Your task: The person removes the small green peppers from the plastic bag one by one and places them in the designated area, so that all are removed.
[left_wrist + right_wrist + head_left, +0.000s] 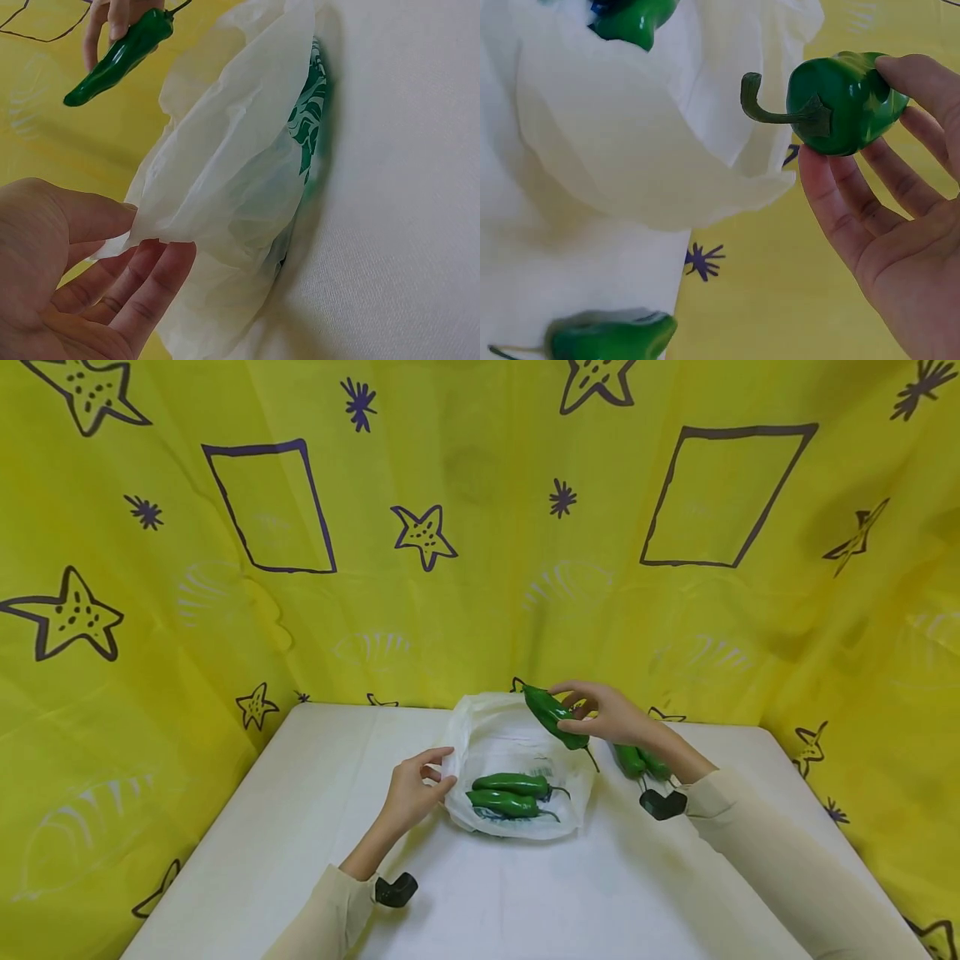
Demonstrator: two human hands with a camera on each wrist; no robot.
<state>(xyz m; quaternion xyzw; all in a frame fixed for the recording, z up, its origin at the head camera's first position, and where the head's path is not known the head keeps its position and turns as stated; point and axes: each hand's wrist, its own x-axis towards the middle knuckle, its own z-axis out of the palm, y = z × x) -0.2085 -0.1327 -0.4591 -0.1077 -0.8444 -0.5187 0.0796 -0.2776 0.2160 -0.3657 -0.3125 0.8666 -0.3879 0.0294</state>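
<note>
Nearby, loose peppers on table; left hand pinching bag, right hand gripping pepper.

right hand: grips green pepper | pale bag: near

Head view: high on near side of white table, faces forward and down; farthest off, widest; covers left hand, right hand, far yellow curtain.
Left wrist view: close, at left of bag, looks along palm toward far side; rolled, table along frame's right.
Right wrist view: close, at right of bag, looks along palm toward far side; rolled opposite way, table along frame's left.
All three share bag, held pepper; head and right wrist share loose pepper right of bag.
</note>
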